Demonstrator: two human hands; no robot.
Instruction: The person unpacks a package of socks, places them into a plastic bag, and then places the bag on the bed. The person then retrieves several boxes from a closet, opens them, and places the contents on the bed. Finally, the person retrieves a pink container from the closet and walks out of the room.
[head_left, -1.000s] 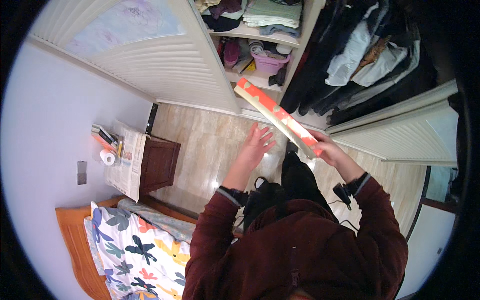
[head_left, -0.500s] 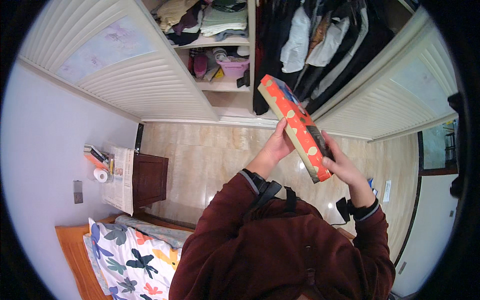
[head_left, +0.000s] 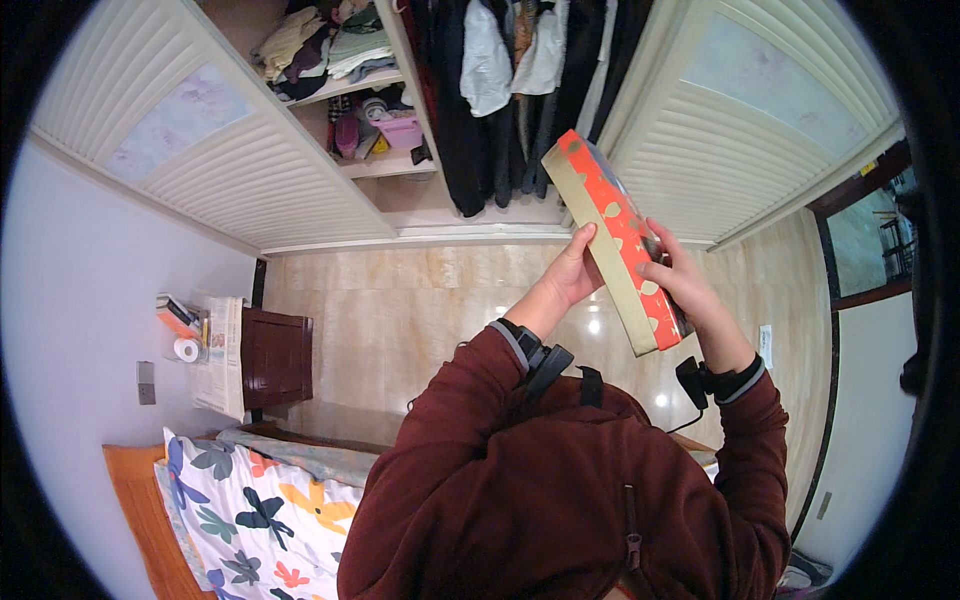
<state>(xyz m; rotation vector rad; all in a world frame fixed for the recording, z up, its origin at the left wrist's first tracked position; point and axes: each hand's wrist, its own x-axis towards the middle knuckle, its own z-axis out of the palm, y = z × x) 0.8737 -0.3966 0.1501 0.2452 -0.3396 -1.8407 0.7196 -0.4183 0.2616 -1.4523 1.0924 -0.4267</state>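
A long flat box (head_left: 611, 236), orange-red with pale leaf shapes on one side and a beige face, is held tilted in front of me, its far end up and to the left. My left hand (head_left: 572, 272) grips its left edge, thumb on the beige face. On the other side my right hand (head_left: 682, 283) holds it near the lower end, fingers over the orange side. The box's far side and some fingertips are hidden. Beyond it stands the wardrobe, where dark clothes (head_left: 452, 130) and white garments (head_left: 486, 60) hang.
Wardrobe shelves at left hold folded clothes (head_left: 355, 45) and a pink basket (head_left: 397, 131). Slatted doors (head_left: 770, 140) flank the opening. A dark wooden cabinet (head_left: 278, 357) carries newspaper and a paper roll (head_left: 186, 349). A bed with a flowered cover (head_left: 265, 515) is at lower left.
The box has turned slightly, showing more of its beige face. Both hands still hold it. My view has shifted to the right, so the wardrobe sits further left.
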